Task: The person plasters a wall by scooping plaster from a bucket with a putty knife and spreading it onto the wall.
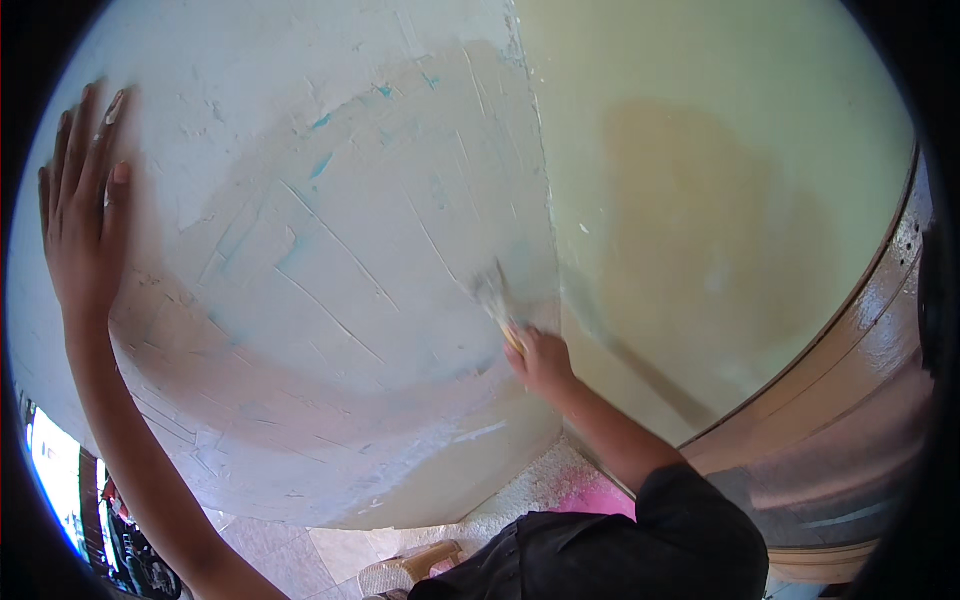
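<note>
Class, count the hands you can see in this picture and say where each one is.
2. The left hand lies flat, fingers spread, on the plastered wall at upper left. The right hand grips a putty knife near the wall corner.

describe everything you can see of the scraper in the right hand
The scraper is a small flat-bladed tool, blurred here. Its blade looks greyish and smeared with pale filler, and it widens away from a yellowish handle. The right hand grips the handle, hiding most of it. The tool tilts up and to the left, its blade lying against the patchy white wall just left of the corner edge. The finer detail of the blade cannot be made out.
</note>
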The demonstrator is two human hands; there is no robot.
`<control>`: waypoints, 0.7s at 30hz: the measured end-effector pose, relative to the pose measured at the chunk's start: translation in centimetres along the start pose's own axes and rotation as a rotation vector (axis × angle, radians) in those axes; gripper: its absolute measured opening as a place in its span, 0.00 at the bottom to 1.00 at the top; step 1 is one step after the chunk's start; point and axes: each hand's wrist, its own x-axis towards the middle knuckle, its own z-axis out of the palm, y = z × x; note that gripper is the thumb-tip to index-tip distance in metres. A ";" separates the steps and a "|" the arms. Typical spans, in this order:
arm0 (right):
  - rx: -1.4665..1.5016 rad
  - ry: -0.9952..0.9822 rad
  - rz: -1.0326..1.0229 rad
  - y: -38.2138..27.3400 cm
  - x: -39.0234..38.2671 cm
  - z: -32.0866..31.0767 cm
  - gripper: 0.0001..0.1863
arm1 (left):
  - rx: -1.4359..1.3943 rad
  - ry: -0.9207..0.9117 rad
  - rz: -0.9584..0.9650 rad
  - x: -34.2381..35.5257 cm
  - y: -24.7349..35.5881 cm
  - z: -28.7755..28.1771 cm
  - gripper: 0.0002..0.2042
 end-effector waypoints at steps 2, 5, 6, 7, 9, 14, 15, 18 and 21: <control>0.079 -0.016 0.034 2.6 -6.0 0.8 0.21 | 0.010 -0.004 -0.025 0.1 0.7 -0.2 0.25; 0.135 0.217 -0.065 2.5 -4.0 0.0 0.21 | 0.043 -0.034 -0.029 0.0 0.0 -0.4 0.26; 0.123 0.366 -0.146 1.9 -1.5 -1.5 0.21 | 0.056 -0.055 -0.025 -0.1 0.1 -0.2 0.26; 0.082 0.398 -0.191 0.5 1.8 -3.0 0.20 | 0.052 -0.061 -0.020 -0.2 0.0 -0.3 0.26; 0.053 0.469 -0.271 -2.4 9.0 -5.9 0.19 | 0.000 0.008 -0.013 -0.2 0.5 0.1 0.26; 0.069 0.220 -0.175 -6.5 12.3 -7.2 0.17 | 0.049 -0.038 0.018 0.0 -0.7 -0.5 0.26; -0.007 0.144 -0.148 -5.9 9.8 -5.5 0.17 | 0.096 -0.089 0.023 -0.1 -1.0 -0.5 0.26; -0.020 -0.073 -0.005 -1.9 -0.8 -0.8 0.18 | 0.052 -0.049 -0.005 -0.4 0.0 0.1 0.26; 0.065 -0.016 -0.010 1.0 -5.3 0.5 0.18 | 0.131 -0.162 -0.024 0.0 0.5 -0.4 0.26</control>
